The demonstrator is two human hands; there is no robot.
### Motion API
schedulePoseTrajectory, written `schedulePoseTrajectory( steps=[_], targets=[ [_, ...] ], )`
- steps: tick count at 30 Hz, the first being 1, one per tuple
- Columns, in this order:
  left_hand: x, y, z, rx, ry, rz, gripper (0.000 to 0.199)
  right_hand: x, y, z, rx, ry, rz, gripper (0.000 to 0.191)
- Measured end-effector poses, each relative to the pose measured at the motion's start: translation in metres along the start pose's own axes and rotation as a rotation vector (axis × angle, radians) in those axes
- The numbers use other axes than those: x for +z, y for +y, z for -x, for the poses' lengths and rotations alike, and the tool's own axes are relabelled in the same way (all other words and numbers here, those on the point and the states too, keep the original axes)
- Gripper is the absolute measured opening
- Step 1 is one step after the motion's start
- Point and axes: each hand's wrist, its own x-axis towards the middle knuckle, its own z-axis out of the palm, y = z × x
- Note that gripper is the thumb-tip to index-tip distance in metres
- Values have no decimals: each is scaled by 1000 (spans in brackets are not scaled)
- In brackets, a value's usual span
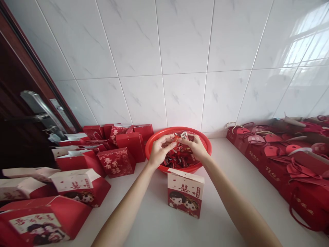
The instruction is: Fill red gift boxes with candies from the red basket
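Both my hands are over a red plastic basket (pixel 205 139) by the tiled wall, their fingertips meeting above its contents. My left hand (pixel 160 149) pinches a small red wrapped candy (pixel 177 138) between thumb and fingers. The thumb and fingers of my right hand (pixel 196 147) are closed on that red wrapper from the other side. Several dark and red wrapped candies (pixel 177 161) lie in the basket below, partly covered by my hands. In front of the basket, between my forearms, a red and white gift box (pixel 185 193) with cartoon figures stands upright, its top flap raised.
Several red and white gift boxes (pixel 117 162) are grouped on the left of the white tabletop (pixel 154 219). Rows of red gift bags (pixel 269 164) with cord handles line the right side. A dark door with a metal handle (pixel 41 106) is at the far left.
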Motion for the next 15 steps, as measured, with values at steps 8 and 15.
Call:
schedulePoseTrajectory(
  steps=[8, 15],
  targets=[
    [1, 6, 4, 70, 13, -49, 28, 1, -3, 2, 38, 28, -43, 16],
    [3, 7, 6, -3, 41, -46, 38, 1, -2, 4, -21, -25, 2, 17]
  ],
)
